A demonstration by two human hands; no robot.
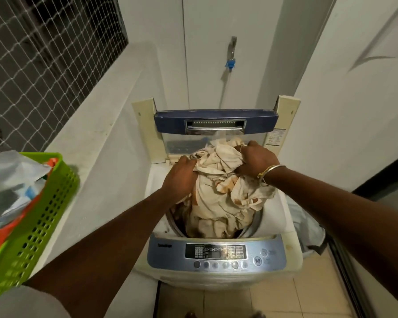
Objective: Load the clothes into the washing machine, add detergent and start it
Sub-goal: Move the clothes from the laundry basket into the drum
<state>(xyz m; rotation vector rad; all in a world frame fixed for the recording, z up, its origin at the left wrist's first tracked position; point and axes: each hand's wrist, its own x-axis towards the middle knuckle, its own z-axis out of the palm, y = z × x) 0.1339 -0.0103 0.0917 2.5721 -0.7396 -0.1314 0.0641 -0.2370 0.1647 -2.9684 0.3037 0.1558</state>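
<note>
The washing machine (216, 280) stands on the floor (274, 299), with its lid (216, 121) raised at the rear edge and its control panel (216, 253) along the front edge. Clothes (218, 196) pile in the drum (255, 222), gripped by the left hand (180, 177) on their left and the right hand (257, 160) on their right. A basket (39, 216) sits on the ledge (115, 134) to the left, and a tap (231, 56) is behind.

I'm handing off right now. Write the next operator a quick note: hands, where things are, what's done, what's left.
Left hand grips the cream clothes on their left side; right hand grips them at the top right.
The clothes are bunched over the drum of the washing machine, partly in, piled above the rim. The lid is up. A green basket stands to the left.
Done: lid open, clothes at the drum.
Left: push them down, add detergent (none identifiable in view), close lid, start at the control panel.
</note>
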